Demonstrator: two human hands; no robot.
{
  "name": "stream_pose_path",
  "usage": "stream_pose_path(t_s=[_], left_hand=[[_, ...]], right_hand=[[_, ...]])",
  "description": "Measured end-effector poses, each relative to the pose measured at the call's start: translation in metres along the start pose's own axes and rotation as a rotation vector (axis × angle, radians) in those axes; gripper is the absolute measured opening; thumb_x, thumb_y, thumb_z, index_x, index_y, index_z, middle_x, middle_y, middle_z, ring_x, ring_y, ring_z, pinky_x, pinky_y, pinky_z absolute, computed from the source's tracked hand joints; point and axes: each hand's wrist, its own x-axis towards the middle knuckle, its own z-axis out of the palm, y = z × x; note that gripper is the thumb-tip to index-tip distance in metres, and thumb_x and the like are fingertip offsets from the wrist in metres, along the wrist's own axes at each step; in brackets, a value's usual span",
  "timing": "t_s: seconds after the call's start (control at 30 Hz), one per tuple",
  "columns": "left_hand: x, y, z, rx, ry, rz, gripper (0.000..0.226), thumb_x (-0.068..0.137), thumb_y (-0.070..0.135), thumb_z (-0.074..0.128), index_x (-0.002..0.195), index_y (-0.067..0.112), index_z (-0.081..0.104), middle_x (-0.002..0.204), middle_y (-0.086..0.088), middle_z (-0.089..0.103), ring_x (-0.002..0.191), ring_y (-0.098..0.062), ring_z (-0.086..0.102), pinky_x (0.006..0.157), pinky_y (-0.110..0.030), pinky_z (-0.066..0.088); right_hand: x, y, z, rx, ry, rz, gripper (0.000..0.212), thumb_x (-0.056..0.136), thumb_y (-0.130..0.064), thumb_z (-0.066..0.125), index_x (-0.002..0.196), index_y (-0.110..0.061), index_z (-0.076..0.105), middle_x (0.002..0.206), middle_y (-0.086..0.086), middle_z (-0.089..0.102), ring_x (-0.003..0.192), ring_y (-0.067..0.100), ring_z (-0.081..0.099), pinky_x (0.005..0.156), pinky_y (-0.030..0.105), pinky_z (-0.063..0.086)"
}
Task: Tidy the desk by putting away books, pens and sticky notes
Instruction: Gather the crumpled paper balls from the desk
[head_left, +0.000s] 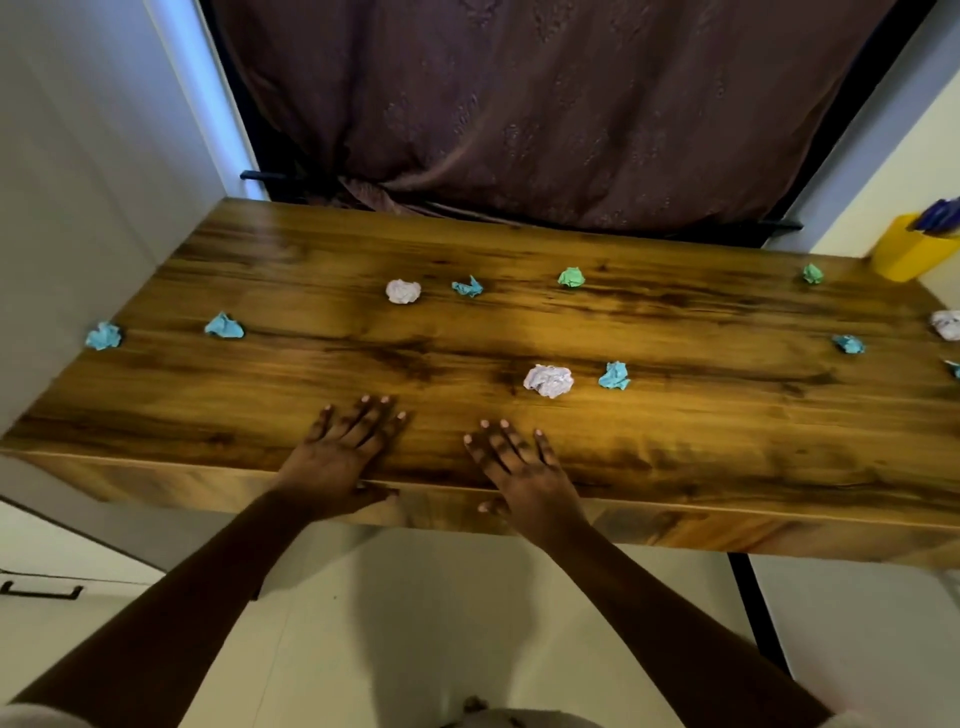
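Two bare forearms reach in from the bottom of the view. The left hand (343, 447) and the right hand (519, 467) lie flat on the near edge of the tabletop (675, 426). The fingers of both are straight and spread apart, holding nothing, and each thumb sits at the front edge.

A brown curtain (545, 104) fills the space behind, hanging down to the far edge. The tabletop is dark-streaked wood, long from left to right, set between pale walls (78, 156). Below it is a light floor (415, 623), with a black leg (753, 613) to the right.

A yellow cup (906, 254) stands at the far right corner with blue pens (937, 215) upright in it.

Crumpled sticky notes lie scattered and apart on the wood:
- **Near the hands:** a large white note (548, 380) lies just beyond the right hand, with a blue note (614, 376) just beside it.
- **Farther back:** a smaller white note (403, 291), a flat blue scrap (467, 287) and a green note (571, 277).
- **On the left:** a blue wad (224, 326) and, at the very edge, a blue ball (103, 335).
- **On the right:** a small green ball (812, 273) near the cup, a small blue ball (849, 344), and a white ball (946, 324) cut off by the frame.
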Motion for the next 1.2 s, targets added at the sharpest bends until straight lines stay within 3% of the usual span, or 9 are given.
stream_pose_path(t_s=[0.13,0.23,0.4,0.5,0.63,0.83,0.93,1.1,1.2], left_hand=[[-0.001,0.005,-0.002,-0.049,-0.035,-0.063,0.098,0.075,0.077,0.036,0.148,0.035,-0.014,0.157,0.006,-0.015,0.143,-0.015,-0.014,0.114,-0.048,-0.003],[-0.002,0.009,-0.010,-0.170,-0.070,-0.088,0.100,0.068,0.082,0.037,0.145,0.040,-0.013,0.154,0.013,-0.016,0.143,-0.010,-0.013,0.115,-0.044,-0.005],[-0.027,-0.012,-0.045,-0.970,0.056,-0.350,0.072,0.063,0.075,0.063,0.127,0.054,0.039,0.143,0.012,0.036,0.133,-0.009,0.030,0.111,-0.031,0.028],[-0.053,-0.049,-0.062,-1.134,0.400,-0.645,0.027,0.080,0.049,0.065,0.098,0.064,0.053,0.122,0.007,0.053,0.114,-0.016,0.048,0.091,-0.032,0.047],[-0.082,-0.110,-0.061,-1.123,0.690,-0.956,0.024,0.091,0.032,0.058,0.115,0.032,0.061,0.124,-0.001,0.057,0.113,-0.021,0.051,0.091,-0.032,0.045],[-0.121,-0.207,-0.014,-0.385,0.367,-0.944,0.046,0.091,0.040,0.041,0.121,0.012,0.062,0.121,-0.015,0.063,0.106,-0.037,0.060,0.090,-0.044,0.048],[-0.129,-0.226,0.005,-0.264,0.242,-0.870,0.054,0.091,0.046,0.032,0.123,0.014,0.062,0.125,-0.014,0.060,0.105,-0.038,0.059,0.088,-0.047,0.050],[-0.124,-0.241,-0.001,-0.335,0.339,-0.912,0.050,0.085,0.040,0.034,0.115,0.015,0.066,0.112,-0.013,0.064,0.098,-0.036,0.060,0.083,-0.044,0.049],[-0.107,-0.250,-0.027,-0.725,0.487,-1.057,0.048,0.086,0.041,0.042,0.122,0.016,0.061,0.124,-0.010,0.061,0.114,-0.031,0.055,0.098,-0.035,0.038]], right_hand=[[0.000,0.001,-0.003,0.038,0.039,0.001,0.089,0.071,-0.061,0.064,0.145,-0.025,0.029,0.149,0.005,0.039,0.134,0.025,0.042,0.103,0.053,0.038],[-0.001,0.002,-0.003,0.082,0.030,0.040,0.072,0.083,-0.065,0.040,0.144,-0.027,0.031,0.148,0.002,0.040,0.134,0.024,0.043,0.101,0.053,0.042],[0.024,-0.018,-0.039,0.437,-0.047,0.087,0.102,0.066,-0.085,-0.008,0.138,-0.033,0.041,0.149,-0.006,0.034,0.139,0.019,0.027,0.114,0.039,0.019],[0.074,-0.074,-0.063,0.571,-0.072,-0.009,0.064,0.088,-0.067,0.026,0.134,-0.027,0.046,0.144,-0.002,0.036,0.133,0.020,0.034,0.108,0.031,0.027],[0.170,-0.167,-0.066,0.663,-0.051,-0.204,0.040,0.094,-0.031,0.050,0.132,-0.018,0.049,0.143,0.005,0.038,0.129,0.024,0.039,0.107,0.034,0.033],[0.323,-0.286,-0.085,0.695,-0.078,-0.328,0.064,0.091,-0.008,0.050,0.148,-0.019,0.023,0.156,0.010,0.014,0.144,0.026,0.013,0.115,0.031,0.015],[0.375,-0.316,-0.082,0.645,-0.027,-0.342,0.062,0.089,-0.005,0.049,0.146,-0.022,0.029,0.156,0.007,0.017,0.143,0.026,0.014,0.115,0.033,0.016],[0.404,-0.317,-0.075,0.609,0.038,-0.380,0.035,0.090,-0.014,0.050,0.125,-0.011,0.054,0.131,0.011,0.050,0.123,0.031,0.040,0.106,0.039,0.030],[0.393,-0.308,-0.081,0.867,0.080,-0.292,0.029,0.086,-0.008,0.056,0.114,-0.003,0.062,0.120,0.016,0.057,0.112,0.031,0.052,0.100,0.036,0.038]])
